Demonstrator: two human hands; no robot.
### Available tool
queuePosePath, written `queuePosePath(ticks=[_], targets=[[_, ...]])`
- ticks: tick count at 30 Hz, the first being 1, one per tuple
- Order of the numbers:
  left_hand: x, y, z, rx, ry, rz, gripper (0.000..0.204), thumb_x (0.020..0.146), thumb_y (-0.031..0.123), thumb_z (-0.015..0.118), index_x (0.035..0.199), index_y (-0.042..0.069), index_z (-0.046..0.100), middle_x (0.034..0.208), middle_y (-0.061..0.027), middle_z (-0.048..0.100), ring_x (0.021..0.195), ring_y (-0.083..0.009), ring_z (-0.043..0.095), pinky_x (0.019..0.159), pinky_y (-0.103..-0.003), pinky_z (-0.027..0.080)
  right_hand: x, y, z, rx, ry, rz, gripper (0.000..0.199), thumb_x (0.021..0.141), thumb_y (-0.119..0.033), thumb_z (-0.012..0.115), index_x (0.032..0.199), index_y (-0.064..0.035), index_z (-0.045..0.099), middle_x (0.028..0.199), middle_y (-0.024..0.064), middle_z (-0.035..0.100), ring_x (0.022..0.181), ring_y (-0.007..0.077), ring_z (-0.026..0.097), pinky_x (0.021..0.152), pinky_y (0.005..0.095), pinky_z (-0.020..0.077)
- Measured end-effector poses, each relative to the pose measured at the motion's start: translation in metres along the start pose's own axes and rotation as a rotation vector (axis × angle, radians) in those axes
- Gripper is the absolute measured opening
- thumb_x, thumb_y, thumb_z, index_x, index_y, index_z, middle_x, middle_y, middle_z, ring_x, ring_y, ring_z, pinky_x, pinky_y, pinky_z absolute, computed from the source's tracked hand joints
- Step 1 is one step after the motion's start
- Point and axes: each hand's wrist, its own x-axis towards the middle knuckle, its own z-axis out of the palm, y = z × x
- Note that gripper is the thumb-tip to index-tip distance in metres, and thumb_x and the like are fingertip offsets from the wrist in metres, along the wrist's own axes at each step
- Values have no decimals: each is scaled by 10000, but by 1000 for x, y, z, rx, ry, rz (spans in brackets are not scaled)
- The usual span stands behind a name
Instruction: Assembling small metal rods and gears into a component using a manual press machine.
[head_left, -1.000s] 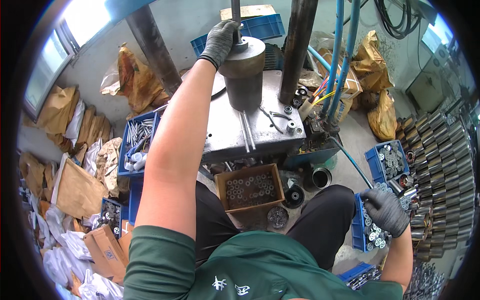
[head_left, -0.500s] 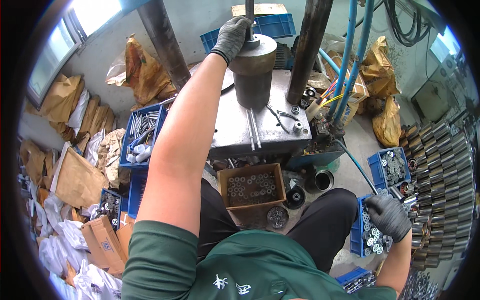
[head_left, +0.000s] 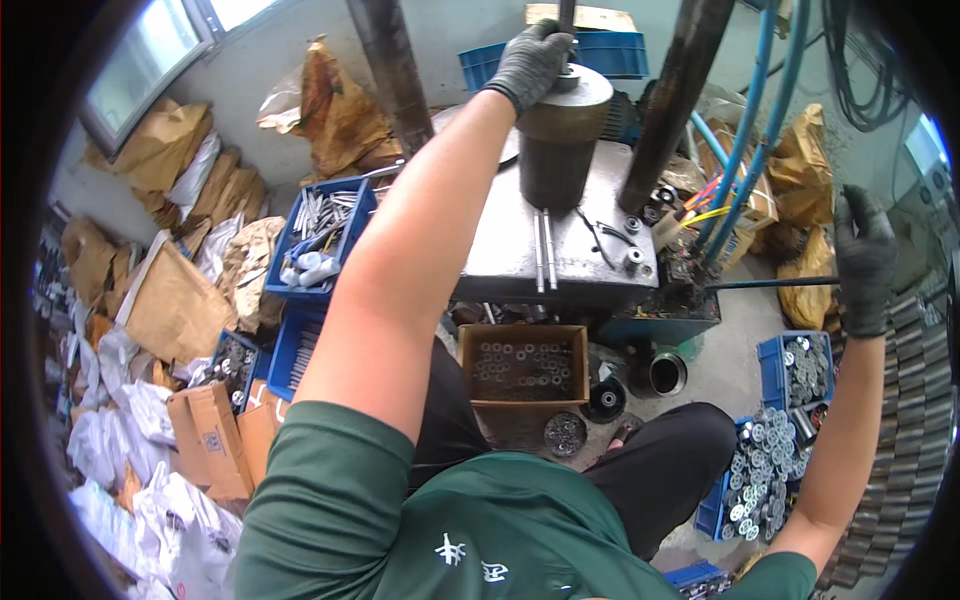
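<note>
Left hand (head_left: 535, 66) clasps the steel rod (head_left: 567, 16) above the stepped cylinder (head_left: 556, 160) on the counter (head_left: 498, 262); right hand (head_left: 866, 258) at the lever (head_left: 775, 284), grip unclear. Risk: left fingers pinched if lever movement drives rod down.

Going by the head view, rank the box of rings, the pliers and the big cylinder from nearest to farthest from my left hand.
From your left hand:
1. Cylinder: just below the hand, on the table.
2. Pliers: on the table, in front and to the right of the cylinder.
3. Box of rings: lower in view, past the table's near edge.
</note>
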Motion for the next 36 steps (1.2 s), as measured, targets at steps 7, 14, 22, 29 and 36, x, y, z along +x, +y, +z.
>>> queuePosePath(ticks=[7, 14, 22, 29, 36], targets=[[-27, 22, 9, -131, -24, -39, 312, 937, 200, 674, 1184, 12, 647, 882, -62, 678, 744, -140, 630, 708, -298, 552, 34, 7, 11, -24, -270, 292, 525, 1015, -445, 633, 1296, -4, 678, 1104, 213, 749, 1044, 286, 728, 897, 367, 536], [-161, 38, 60, -141, 35, 446, 249, 1046, 212, 556, 1204, 28, 613, 836, -19, 614, 747, -86, 591, 671, -237, 490, 33, 22, 16, 65, -207, 262, 691, 984, -602, 584, 1365, -28, 640, 1165, 243, 728, 1128, 327, 699, 970, 389, 514], [-333, -8, 93, -667, -3, -832, 467, 1059, 515, 507, 957, 78, 635, 639, 14, 538, 540, -129, 569, 503, -302, 513, 31, -4, 8, -19, -271, 327, 641, 968, -581, 618, 1277, -24, 692, 1072, 249, 737, 1026, 347, 723, 910, 409, 544], [-324, -42, 87, -742, 137, -1316, 408, 1077, 336, 402, 816, 97, 606, 591, 2, 537, 469, -130, 494, 491, -359, 500, 17, -15, -9, 17, -208, 299, 509, 981, -485, 647, 1166, -18, 727, 983, 230, 741, 926, 352, 737, 834, 398, 562], [-364, -42, 75, -648, -31, -1337, 450, 1041, 478, 516, 937, 62, 651, 682, -9, 578, 548, -154, 563, 462, -316, 517, -75, -72, -61, 165, -98, 45, 212, 949, -156, 708, 1093, -2, 677, 917, 182, 705, 824, 315, 702, 742, 399, 543]])
